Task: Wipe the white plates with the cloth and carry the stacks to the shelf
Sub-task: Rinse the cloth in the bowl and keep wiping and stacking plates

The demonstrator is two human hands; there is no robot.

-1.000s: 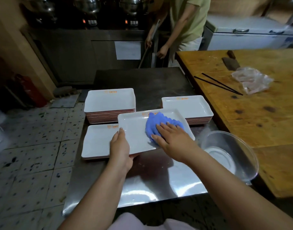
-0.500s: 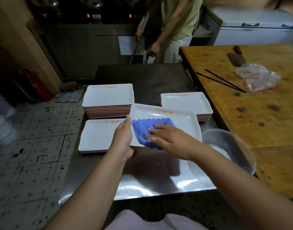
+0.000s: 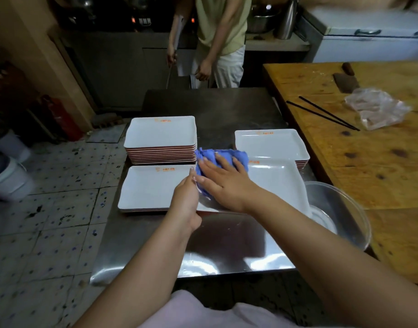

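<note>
A white rectangular plate [image 3: 278, 183] is held tilted above the steel table [image 3: 227, 247]. My left hand [image 3: 186, 202] grips its near left edge. My right hand [image 3: 224, 183] presses a blue cloth [image 3: 217, 159] flat against the plate's far left corner, fingers straight. A tall stack of white plates [image 3: 161, 138] stands at the back left. A low stack [image 3: 151, 188] lies in front of it. Another stack [image 3: 270, 144] sits at the back right, partly behind the held plate.
A clear bowl [image 3: 340, 216] sits at the table's right edge, beside a wooden table [image 3: 381, 166] with chopsticks [image 3: 324, 114], a cleaver [image 3: 345, 80] and a plastic bag [image 3: 378, 107]. A person [image 3: 220, 41] stands beyond the steel table. White buckets [image 3: 9, 176] stand on the tiled floor at left.
My right hand has swept the blue cloth from the plate's middle to its far left corner. The held plate has shifted to the right, toward the bowl.
</note>
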